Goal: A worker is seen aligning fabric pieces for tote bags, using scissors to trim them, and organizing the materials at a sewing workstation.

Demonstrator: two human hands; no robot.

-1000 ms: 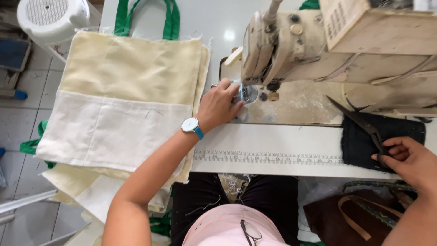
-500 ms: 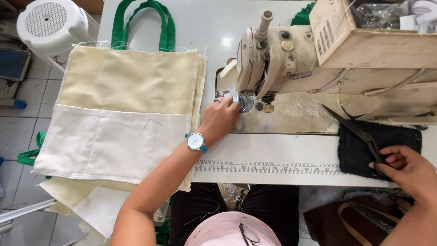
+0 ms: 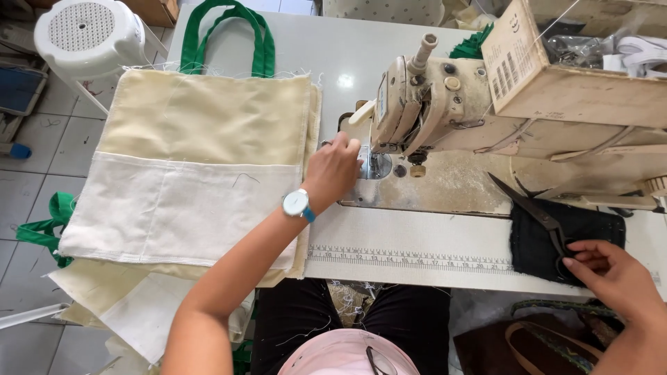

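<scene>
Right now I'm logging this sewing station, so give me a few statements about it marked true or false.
1. The left hand reaches to the needle area of the sewing machine. True.
2. The right hand holds a tape measure. False: its fingers rest at the handles of the scissors.
3. The scissors lie on a dark cloth. True.
4. The bag has red handles. False: they are green.
5. A watch sits on the left wrist. True.

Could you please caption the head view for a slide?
Left hand at the sewing machine needle plate; right hand on scissors.
</scene>
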